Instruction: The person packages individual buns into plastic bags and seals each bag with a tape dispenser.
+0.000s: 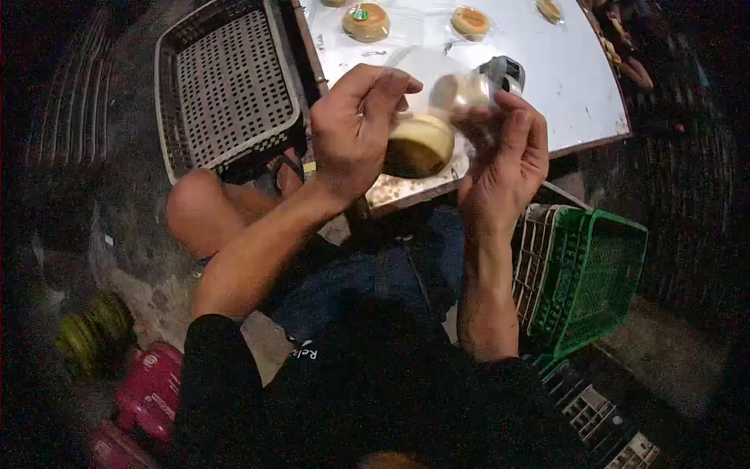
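Note:
My left hand [355,129] and my right hand [508,160] are raised over the near edge of the white table, fingers curled in a pinch. Between them spans a clear plastic bag [416,69], blurred by motion, gripped from both sides. A round bun [422,142], pale on the side and brown at the bottom, hangs tilted by my left fingers. Behind the film shows another pale round bun [459,92], smeared. Past my right fingertips sits a small grey device [504,72].
Wrapped round buns [367,23] lie along the far part of the white table [578,94], one with a green label. A dark perforated crate [234,74] stands at the left. Green [594,273] and white crates are at my right. Pink packs [152,391] lie lower left.

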### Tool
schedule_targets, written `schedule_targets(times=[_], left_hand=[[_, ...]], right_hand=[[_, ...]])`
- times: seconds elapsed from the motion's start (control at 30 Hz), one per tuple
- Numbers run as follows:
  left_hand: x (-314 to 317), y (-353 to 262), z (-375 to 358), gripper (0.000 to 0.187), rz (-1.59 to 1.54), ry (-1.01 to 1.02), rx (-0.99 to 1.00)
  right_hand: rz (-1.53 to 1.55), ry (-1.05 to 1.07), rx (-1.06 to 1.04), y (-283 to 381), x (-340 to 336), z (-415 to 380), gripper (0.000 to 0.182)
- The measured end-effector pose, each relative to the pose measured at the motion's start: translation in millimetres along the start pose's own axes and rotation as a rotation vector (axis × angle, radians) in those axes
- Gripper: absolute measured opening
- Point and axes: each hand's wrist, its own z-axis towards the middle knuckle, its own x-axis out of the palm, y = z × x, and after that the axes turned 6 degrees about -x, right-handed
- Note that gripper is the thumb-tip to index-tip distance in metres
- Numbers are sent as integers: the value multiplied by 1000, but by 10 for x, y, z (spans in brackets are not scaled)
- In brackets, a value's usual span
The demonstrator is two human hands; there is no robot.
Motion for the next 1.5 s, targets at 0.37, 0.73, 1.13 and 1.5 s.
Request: schedule_targets(times=[0.37, 0.73, 1.13, 1.5], left_hand=[[109, -136, -147, 23, -15, 228, -177], [153, 60, -28, 21, 145, -4, 434], [-53, 17, 30, 33, -127, 283, -6], [359, 264, -29, 22, -52, 191, -49]], right_hand=[[-197, 138, -174, 15, 32, 23, 23], [-636, 360, -301, -183, -135, -291, 29], [-817, 411, -505, -16, -94, 30, 17], [-123, -86, 81, -346, -164, -55, 17]])
